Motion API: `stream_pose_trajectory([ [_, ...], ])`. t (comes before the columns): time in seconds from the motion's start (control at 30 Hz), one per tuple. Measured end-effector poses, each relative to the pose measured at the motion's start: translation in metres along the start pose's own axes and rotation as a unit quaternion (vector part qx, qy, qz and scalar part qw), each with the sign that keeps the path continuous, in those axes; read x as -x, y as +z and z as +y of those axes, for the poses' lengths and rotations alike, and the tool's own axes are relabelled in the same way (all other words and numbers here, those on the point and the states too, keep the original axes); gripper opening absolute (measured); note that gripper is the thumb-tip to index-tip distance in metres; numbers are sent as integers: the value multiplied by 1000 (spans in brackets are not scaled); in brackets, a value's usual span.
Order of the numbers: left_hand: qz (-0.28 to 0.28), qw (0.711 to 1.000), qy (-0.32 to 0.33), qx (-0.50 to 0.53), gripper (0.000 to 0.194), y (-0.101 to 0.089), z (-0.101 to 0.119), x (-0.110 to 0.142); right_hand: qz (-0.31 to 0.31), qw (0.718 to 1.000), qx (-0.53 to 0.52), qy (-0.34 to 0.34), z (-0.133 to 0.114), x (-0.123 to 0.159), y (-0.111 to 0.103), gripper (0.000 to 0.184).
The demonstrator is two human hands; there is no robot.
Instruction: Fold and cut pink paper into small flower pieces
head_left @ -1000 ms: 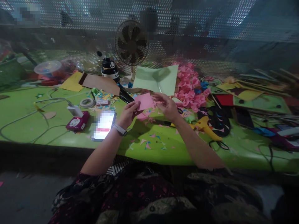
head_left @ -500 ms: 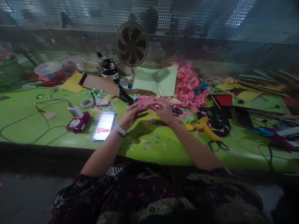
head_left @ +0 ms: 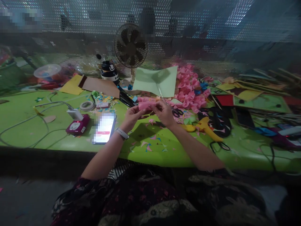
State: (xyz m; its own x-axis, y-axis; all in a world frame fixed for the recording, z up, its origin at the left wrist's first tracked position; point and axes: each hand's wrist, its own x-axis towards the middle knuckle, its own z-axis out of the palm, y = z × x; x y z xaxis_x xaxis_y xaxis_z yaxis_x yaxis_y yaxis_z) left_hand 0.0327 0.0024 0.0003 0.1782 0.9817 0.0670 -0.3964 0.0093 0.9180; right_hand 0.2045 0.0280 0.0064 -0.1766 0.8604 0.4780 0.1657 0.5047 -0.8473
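Observation:
Between both hands is a folded strip of pink paper [head_left: 146, 104], held above the near part of the green table. My left hand [head_left: 133, 115] pinches its left end, with a white band on the wrist. At the right end, my right hand [head_left: 164, 113] grips the paper between thumb and fingers. Behind the hands lies a large heap of pink paper pieces [head_left: 189, 86] beside a pale green sheet [head_left: 156, 81]. A pair of scissors [head_left: 176, 113] lies just right of my right hand. Small paper scraps [head_left: 148, 146] are scattered below.
A lit phone [head_left: 104, 128] and a purple plug adapter [head_left: 77, 125] with cables lie at left. A fan [head_left: 131, 47] and a dark bottle [head_left: 109, 72] stand behind. To the right are a yellow glue gun [head_left: 209, 128], black-handled scissors [head_left: 219, 146] and stacked card pieces [head_left: 261, 102].
My left fingers have closed in on the pink paper, where they were more stretched out before. The strip looks more tightly folded or curled. Both hands stay in nearly the same place.

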Motion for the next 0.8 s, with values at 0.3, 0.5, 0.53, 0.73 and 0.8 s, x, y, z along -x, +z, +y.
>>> stream_pose_trajectory([
  [0.3,51,997,65,-5,68,4,5,2,-31,999,9,-14,-2,1,-1,51],
  [0.5,40,996,73,-39,39,3,3,2,-32,998,-31,-35,-2,0,-3,49],
  [0.53,46,995,76,-37,38,2,2,2,-33,998,-29,-38,-3,0,-3,49],
  [0.73,97,989,113,-18,39,5,1,2,-9,999,-17,-33,-6,3,-1,50],
  [0.8,118,985,123,-21,39,5,0,2,-3,999,-29,-21,-7,4,0,50],
])
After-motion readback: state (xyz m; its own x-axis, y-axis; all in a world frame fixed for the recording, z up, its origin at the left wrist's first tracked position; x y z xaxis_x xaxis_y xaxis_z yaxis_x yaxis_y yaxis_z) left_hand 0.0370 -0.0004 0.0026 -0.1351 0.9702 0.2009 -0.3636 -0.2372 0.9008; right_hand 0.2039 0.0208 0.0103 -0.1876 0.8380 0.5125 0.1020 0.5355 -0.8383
